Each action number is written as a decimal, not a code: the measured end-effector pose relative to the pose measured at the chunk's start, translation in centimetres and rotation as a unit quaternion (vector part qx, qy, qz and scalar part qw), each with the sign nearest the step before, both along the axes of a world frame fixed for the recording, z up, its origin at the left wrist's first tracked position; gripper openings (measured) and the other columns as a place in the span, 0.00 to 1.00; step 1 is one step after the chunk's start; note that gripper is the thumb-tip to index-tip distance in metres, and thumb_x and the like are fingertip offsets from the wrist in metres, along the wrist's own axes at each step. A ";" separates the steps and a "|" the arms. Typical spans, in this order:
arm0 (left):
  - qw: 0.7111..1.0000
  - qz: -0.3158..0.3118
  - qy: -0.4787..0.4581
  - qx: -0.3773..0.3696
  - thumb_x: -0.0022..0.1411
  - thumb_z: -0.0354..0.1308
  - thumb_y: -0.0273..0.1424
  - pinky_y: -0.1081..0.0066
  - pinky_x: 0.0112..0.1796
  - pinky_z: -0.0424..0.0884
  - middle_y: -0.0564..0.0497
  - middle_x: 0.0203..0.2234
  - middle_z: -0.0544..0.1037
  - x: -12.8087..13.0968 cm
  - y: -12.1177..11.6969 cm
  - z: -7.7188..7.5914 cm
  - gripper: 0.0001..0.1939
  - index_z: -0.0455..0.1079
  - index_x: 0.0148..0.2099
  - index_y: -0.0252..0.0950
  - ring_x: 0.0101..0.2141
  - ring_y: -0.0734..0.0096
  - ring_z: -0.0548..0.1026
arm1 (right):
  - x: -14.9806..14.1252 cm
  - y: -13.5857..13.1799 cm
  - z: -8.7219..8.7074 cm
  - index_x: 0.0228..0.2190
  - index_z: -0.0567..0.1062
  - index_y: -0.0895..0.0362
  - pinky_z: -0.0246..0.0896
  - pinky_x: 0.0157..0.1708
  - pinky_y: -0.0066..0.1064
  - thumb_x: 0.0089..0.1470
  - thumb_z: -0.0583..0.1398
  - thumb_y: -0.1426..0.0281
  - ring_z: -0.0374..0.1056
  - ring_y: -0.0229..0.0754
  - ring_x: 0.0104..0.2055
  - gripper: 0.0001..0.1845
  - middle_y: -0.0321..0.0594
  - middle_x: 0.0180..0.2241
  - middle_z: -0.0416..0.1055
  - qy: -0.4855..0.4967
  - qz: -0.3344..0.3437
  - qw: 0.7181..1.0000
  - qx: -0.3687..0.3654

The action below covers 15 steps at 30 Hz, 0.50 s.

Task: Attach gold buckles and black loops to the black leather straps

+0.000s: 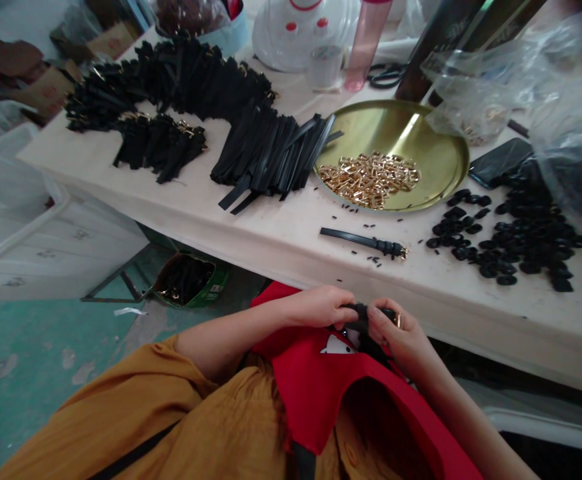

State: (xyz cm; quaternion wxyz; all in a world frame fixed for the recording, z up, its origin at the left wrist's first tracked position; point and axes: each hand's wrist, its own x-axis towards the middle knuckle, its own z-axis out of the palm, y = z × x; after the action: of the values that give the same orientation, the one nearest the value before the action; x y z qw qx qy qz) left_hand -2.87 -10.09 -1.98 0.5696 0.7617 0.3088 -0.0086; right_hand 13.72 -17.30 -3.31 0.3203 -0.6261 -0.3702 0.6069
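Note:
Between my two hands, just below the table's front edge, is a black strap [358,316] with a gold buckle [398,320] at its right end. My left hand [323,307] is closed on the strap's left part. With thumb and fingers my right hand [395,328] pinches the strap close to the buckle, hiding part of it. A similar buckled strap [358,241] lies on the table just beyond. Small black loops [521,237] are heaped to the right. Gold buckles [371,177] are piled in a round gold tray [441,160].
Loose black strips [275,157] lie left of the tray, with bundles of buckled straps [171,77] farther left. A phone [501,163], plastic bags [565,100], black-handled scissors [387,77] and a pink bottle [365,47] occupy the back and right. Below the table stands a green-sided container [215,283].

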 end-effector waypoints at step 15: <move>1.000 0.025 0.004 -0.009 0.60 0.49 0.31 0.79 0.24 0.61 0.54 0.21 0.74 -0.6 -0.4 0.8 0.11 0.68 0.29 0.34 0.23 0.77 0.71 | 0.8 0.0 0.3 0.25 0.66 0.55 0.53 0.20 0.26 0.51 0.53 0.60 0.58 0.36 0.21 0.12 0.33 0.19 0.63 -0.181 0.150 0.962 0.137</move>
State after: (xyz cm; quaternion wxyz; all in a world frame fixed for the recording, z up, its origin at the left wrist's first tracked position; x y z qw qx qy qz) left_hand -3.49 -10.49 -1.20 0.5754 0.7484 0.3300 0.0002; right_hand 14.49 -17.27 -2.99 0.2356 -0.6128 -0.5913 0.4684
